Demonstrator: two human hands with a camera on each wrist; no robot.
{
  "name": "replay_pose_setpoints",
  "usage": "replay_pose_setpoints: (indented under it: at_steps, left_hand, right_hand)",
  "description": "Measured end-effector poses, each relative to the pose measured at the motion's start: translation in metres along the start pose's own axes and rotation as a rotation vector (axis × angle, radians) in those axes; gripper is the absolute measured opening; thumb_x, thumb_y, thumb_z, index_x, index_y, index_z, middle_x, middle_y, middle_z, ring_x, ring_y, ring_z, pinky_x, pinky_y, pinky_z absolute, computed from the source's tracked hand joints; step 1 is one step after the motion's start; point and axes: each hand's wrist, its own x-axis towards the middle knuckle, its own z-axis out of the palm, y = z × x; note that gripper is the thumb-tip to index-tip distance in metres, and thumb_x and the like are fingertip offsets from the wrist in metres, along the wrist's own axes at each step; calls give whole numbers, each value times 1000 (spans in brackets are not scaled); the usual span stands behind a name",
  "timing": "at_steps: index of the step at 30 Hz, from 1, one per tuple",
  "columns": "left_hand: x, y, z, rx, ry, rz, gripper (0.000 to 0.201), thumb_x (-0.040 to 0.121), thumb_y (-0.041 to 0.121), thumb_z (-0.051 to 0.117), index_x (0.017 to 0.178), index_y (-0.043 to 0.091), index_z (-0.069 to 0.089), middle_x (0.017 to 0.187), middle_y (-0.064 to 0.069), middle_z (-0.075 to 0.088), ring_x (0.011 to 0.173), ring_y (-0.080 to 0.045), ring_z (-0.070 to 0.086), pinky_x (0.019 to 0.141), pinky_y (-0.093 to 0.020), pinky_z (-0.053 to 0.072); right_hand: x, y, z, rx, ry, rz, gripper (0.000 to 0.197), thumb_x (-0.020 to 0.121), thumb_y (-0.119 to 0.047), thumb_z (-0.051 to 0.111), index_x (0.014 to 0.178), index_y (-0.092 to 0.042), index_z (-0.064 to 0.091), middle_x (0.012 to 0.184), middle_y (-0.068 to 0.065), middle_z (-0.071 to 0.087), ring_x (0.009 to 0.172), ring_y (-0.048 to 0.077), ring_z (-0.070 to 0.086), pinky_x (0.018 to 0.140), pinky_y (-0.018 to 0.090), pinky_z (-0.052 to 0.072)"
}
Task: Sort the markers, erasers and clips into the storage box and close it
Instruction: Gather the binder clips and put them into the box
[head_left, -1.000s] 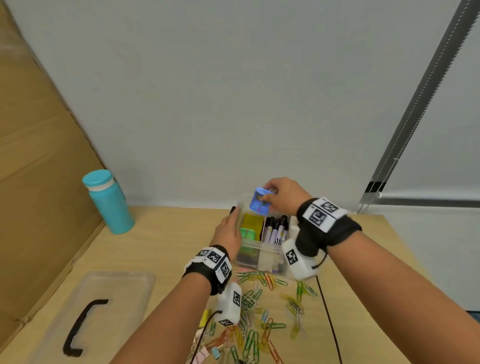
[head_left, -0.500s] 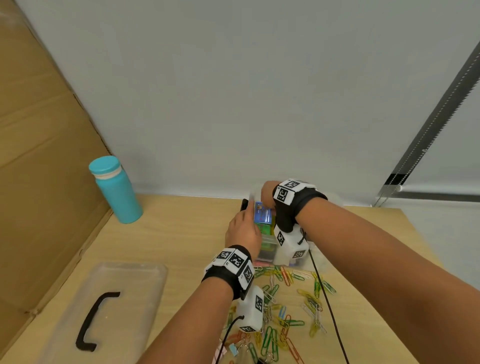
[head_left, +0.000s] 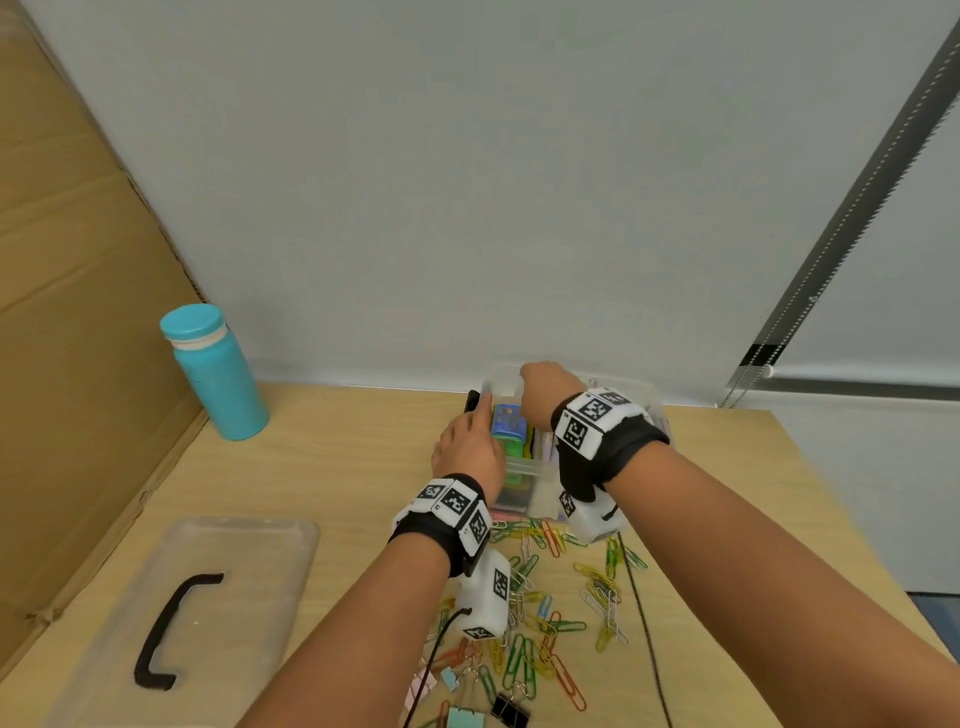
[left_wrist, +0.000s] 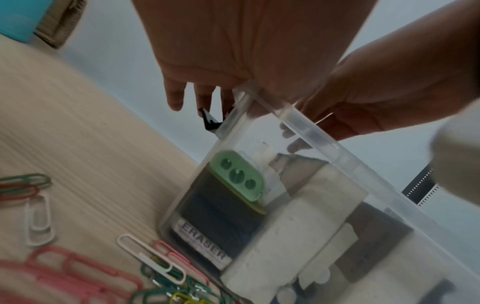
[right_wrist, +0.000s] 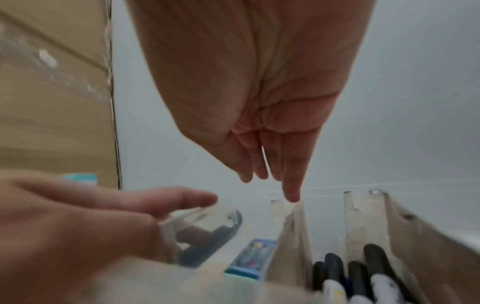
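The clear storage box (head_left: 522, 467) stands at the back of the table. My left hand (head_left: 467, 441) grips its left wall (left_wrist: 311, 131), fingers outside and thumb inside. My right hand (right_wrist: 270, 174) hovers over the box, fingers straight and holding nothing, with the index tip at a divider. A blue eraser (head_left: 506, 421) lies in the left compartment (right_wrist: 255, 257), above a green piece (left_wrist: 237, 174) and a black eraser (left_wrist: 207, 246). Black-capped markers (right_wrist: 350, 273) fill the right compartment. Several coloured paper clips (head_left: 545, 587) lie loose in front of the box.
The clear lid (head_left: 249, 545) with a black handle lies front left. A teal bottle (head_left: 215, 374) stands back left by a cardboard sheet (head_left: 78, 312). Binder clips (head_left: 511, 709) lie at the near edge. A black cable (head_left: 644, 623) crosses the table.
My right hand lowered the blue eraser into the left compartment and let it go. The left hand stayed on the box wall.
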Motion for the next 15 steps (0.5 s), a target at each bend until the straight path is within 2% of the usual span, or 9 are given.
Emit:
replay_pose_setpoints:
  at_steps: [3, 5, 7, 9, 12, 15]
  left_hand:
    - [1, -2, -5, -28, -81, 7, 63, 98, 20, 35, 151, 29, 3, 147, -13, 33, 135, -33, 30, 111, -46, 30]
    - [-2, -7, -15, -122, -102, 69, 58, 100, 25, 32, 151, 27, 5, 153, -11, 23, 140, -31, 21, 114, -45, 22]
    - [-13, -17, -31, -237, -37, 125, 54, 100, 25, 33, 150, 25, 11, 154, -7, 22, 141, -28, 19, 114, -39, 18]
    - [-32, -34, -49, -269, 58, 160, 50, 100, 21, 36, 148, 23, 20, 151, -5, 28, 139, -24, 22, 111, -31, 17]
    - [-66, -69, -67, -164, 44, 170, 40, 99, 20, 40, 138, 25, 38, 141, -2, 40, 132, -20, 32, 110, -32, 25]
    - [-102, -94, -68, -76, -175, 188, 25, 96, 24, 46, 119, 31, 54, 124, 5, 54, 116, -10, 49, 105, -34, 40]
  right_hand:
    - [-38, 5, 3, 202, 128, -41, 42, 94, -11, 45, 135, -6, 46, 138, 13, 49, 122, 28, 52, 100, 37, 45]
    - [-62, 12, 12, 277, 224, -85, 42, 94, -16, 45, 136, -11, 45, 138, 9, 48, 119, 26, 53, 97, 38, 47]
    - [-89, 19, 21, 321, 347, -148, 39, 95, -21, 44, 134, -15, 47, 134, 4, 51, 115, 22, 54, 91, 39, 50]
    - [-111, 27, 34, 340, 452, -212, 35, 95, -22, 44, 130, -18, 49, 127, 0, 53, 115, 18, 51, 89, 35, 50]
    - [-142, 34, 60, 336, 529, -318, 30, 95, -18, 46, 124, -18, 53, 123, -2, 55, 115, 13, 49, 90, 26, 47]
    - [-164, 35, 94, 289, 451, -422, 21, 93, -20, 48, 112, -22, 57, 111, -7, 55, 106, 9, 50, 85, 22, 47]
